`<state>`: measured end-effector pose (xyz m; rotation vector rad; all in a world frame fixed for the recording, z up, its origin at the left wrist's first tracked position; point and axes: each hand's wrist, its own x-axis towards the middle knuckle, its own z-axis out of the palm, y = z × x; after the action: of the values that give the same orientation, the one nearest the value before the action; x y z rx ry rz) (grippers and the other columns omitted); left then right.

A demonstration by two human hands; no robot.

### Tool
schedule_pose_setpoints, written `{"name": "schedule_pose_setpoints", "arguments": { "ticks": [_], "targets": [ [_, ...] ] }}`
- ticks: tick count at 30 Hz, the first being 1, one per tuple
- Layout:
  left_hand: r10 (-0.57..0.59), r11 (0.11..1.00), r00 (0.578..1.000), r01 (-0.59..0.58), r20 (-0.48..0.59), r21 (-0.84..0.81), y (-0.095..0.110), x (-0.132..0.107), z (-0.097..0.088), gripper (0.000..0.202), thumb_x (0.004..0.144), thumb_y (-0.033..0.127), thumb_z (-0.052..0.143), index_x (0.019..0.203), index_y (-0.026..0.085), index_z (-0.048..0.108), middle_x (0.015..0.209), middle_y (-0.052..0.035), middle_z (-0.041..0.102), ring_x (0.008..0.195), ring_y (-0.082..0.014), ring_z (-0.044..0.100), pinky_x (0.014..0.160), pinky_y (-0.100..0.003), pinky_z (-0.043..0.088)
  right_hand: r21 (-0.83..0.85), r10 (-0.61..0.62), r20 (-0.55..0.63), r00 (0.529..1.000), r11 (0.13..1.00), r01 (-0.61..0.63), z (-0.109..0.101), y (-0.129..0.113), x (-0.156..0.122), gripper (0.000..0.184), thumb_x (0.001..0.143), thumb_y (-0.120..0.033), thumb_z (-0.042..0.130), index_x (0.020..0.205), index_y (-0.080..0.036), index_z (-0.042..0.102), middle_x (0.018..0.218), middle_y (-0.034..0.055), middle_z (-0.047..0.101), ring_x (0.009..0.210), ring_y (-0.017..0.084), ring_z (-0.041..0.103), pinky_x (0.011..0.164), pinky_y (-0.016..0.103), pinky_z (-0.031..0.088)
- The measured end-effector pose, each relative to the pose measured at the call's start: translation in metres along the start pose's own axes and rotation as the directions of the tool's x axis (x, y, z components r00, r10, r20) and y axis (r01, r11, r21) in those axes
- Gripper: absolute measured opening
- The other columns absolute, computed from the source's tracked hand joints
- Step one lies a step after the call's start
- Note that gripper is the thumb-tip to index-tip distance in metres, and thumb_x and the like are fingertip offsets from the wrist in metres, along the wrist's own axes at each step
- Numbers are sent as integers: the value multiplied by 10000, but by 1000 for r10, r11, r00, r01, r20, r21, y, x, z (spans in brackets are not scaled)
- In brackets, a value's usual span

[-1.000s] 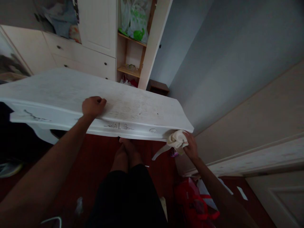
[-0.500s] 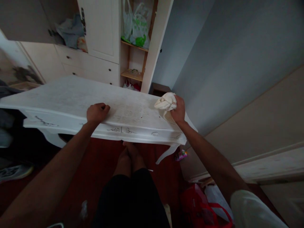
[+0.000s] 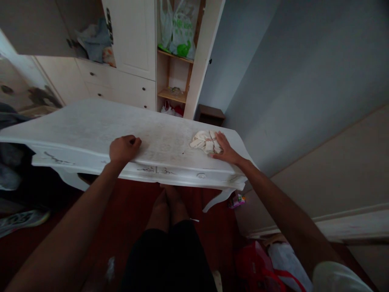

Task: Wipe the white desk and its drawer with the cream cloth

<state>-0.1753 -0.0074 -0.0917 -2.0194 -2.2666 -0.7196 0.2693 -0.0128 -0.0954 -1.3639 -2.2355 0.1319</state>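
A crumpled cream cloth [image 3: 204,141] with brownish lettering lies on the right part of a white table [image 3: 106,117]. My right hand [image 3: 226,151] touches the cloth's right edge, its fingers stretched out and the thumb spread apart on the near side. Toward the table's front edge, left of centre, my left hand [image 3: 124,148] is curled into a loose fist on or just above the top, with nothing visible in it. Greyish smudges and a small dark speck mark the tabletop between the hands.
Behind the table stands a white wardrobe [image 3: 130,40] with open doors and plastic bags [image 3: 182,34] on a shelf. A brown box [image 3: 212,114] sits by the grey wall. On the floor are a red bag [image 3: 253,265], a shoe [image 3: 24,221] and a small pink packet [image 3: 238,200].
My right hand has lowered the bunched cloth onto the tabletop and its grip has loosened, with the fingers spreading. The cloth now lies flatter. My left hand stays in nearly the same place.
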Motion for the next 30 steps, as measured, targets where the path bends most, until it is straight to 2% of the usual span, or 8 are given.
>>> {"name": "schedule_pose_setpoints", "arguments": {
  "ticks": [3,6,8,10,12,13,19,30],
  "targets": [
    [11,1000,1000,-11,10,1,2,-3,-4,443,904,471,379,852,172,701,883,-121,715,791,-226,616,645,-312,303,134,126,-115,985,985,-110,-20,7,-25,906,767,-661,685,1505,-216,407,1590,145,322,1478,313,277,1202,515,232],
    [-5,1000,1000,4,16,16,7,-6,-9,426,907,453,381,828,169,689,877,-112,712,782,-217,606,646,-307,296,303,276,-318,907,936,-179,-27,23,-49,592,850,-644,591,1234,-198,653,1324,135,616,1243,254,558,1091,470,406],
    [-28,999,1000,28,12,21,9,-8,-11,412,906,445,387,818,174,685,874,-106,710,782,-215,606,644,-302,300,450,416,-395,819,865,-223,-27,37,-62,520,817,-657,606,996,-182,717,1090,108,706,1028,220,641,960,427,500],
    [-45,999,999,45,9,16,11,-9,-11,404,904,447,392,806,180,678,857,-96,707,780,-211,606,640,-294,307,622,581,-415,700,743,-248,-25,51,-70,478,719,-649,687,823,-182,703,911,68,713,847,183,649,836,375,542],
    [-48,999,999,48,0,19,11,-11,-10,409,907,453,388,803,183,676,851,-93,707,784,-210,610,636,-290,310,755,697,-396,598,618,-220,-24,59,-74,422,641,-589,749,727,-183,671,808,37,691,733,148,629,738,323,548],
    [-45,999,999,45,-6,28,11,-11,-8,413,909,455,384,814,183,680,864,-95,710,793,-213,614,635,-291,312,792,726,-383,571,576,-201,-23,60,-74,389,629,-551,758,703,-181,661,777,30,681,696,135,619,698,299,542],
    [-37,997,999,39,-31,64,10,-14,-3,436,911,458,378,900,169,704,952,-133,720,883,-258,640,652,-310,342,821,733,-346,586,539,-189,-27,49,-74,301,638,-444,746,673,-160,654,689,25,654,581,103,561,544,232,467],
    [-28,998,998,25,-59,-61,9,-12,-3,410,872,478,381,800,196,669,833,-110,680,864,-254,628,727,-336,431,806,734,-379,564,562,-189,-26,46,-76,297,628,-470,770,653,-187,686,700,41,671,574,111,548,507,231,447]
  ]
}}
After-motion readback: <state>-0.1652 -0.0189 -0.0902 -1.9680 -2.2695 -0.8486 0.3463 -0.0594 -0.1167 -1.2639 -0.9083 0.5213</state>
